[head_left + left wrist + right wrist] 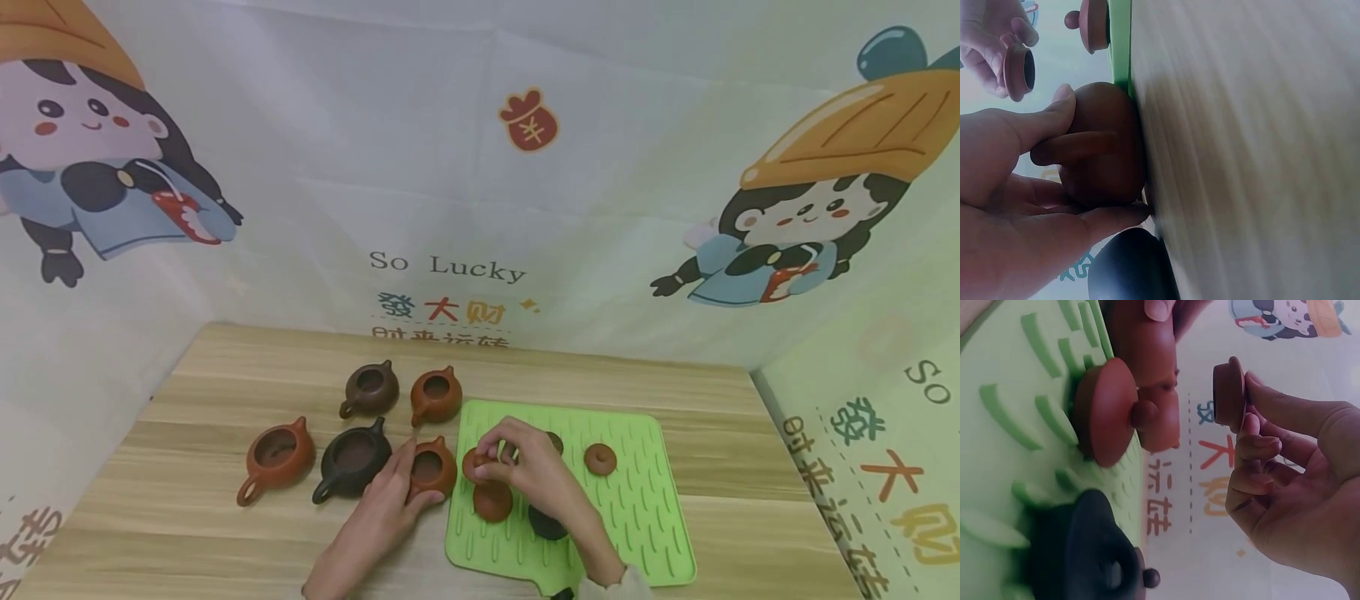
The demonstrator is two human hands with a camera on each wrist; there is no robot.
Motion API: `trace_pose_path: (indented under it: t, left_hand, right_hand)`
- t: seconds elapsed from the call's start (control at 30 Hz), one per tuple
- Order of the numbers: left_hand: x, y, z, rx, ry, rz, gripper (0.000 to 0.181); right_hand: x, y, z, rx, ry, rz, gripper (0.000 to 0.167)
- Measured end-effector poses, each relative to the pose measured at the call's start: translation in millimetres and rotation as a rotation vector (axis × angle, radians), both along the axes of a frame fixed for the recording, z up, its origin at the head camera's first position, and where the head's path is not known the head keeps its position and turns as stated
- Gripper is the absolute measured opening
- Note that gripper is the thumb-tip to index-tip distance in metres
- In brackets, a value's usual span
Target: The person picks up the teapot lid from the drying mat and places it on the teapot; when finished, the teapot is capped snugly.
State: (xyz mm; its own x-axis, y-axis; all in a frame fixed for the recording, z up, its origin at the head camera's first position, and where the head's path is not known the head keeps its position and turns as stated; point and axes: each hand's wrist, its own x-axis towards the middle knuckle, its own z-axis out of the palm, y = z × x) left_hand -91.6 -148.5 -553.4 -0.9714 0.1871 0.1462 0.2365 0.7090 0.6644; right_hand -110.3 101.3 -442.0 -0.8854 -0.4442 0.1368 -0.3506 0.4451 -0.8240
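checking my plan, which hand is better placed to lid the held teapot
Probably the right hand: it pinches a reddish-brown lid close to the open teapot, while the left hand is busy gripping that teapot.

We've got smooth, pretty matt clay-looking teapots (1105, 178) and lids (1109, 415), a ribbed rubbery mat (637, 521), wood-grain tabletop (742, 450), plus a slightly creased cloth-like backdrop (360, 187).
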Motion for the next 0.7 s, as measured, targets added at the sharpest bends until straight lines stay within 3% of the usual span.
trace_pose_path:
  t: [0.7]
  left_hand:
    - [-2.5,-0.9,-0.6,-0.009,-0.011,-0.003,0.094]
  right_hand:
    - [-10.4,-39,-11.2,0.043,0.036,0.019,0.015]
